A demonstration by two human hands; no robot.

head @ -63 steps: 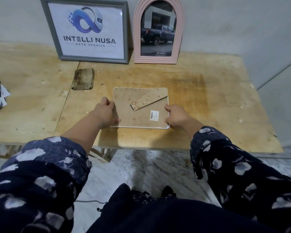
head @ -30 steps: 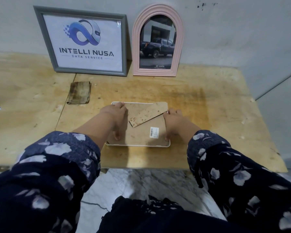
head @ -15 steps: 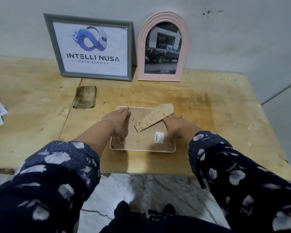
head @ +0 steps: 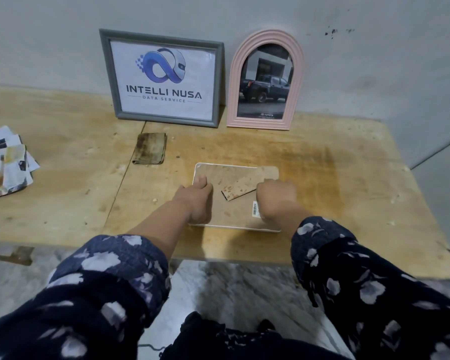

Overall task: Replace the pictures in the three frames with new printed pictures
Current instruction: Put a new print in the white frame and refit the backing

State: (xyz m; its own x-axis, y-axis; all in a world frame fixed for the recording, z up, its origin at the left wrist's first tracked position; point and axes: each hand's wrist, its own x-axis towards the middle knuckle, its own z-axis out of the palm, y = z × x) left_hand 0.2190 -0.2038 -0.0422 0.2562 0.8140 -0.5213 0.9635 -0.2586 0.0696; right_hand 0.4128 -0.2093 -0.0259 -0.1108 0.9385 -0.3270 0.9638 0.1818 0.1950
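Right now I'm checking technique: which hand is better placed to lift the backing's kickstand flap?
Right, probably. The right hand already sits at the flap's right end; the left hand rests along the face-down frame's left edge, apparently steadying it.

1. Face-down frame (head: 235, 175): picture side hidden against the table (head: 322, 178); near corners covered by the left hand (head: 196, 201) and right hand (head: 276, 197).
2. Fingertips of both hands: curled out of sight.
3. Barcode label (head: 255, 209): print too small to be read.
4. Paper pile (head: 7, 162): cut off by the left edge; prints indistinct.
5. Sleeves (head: 361, 281): cut off at the bottom edge.
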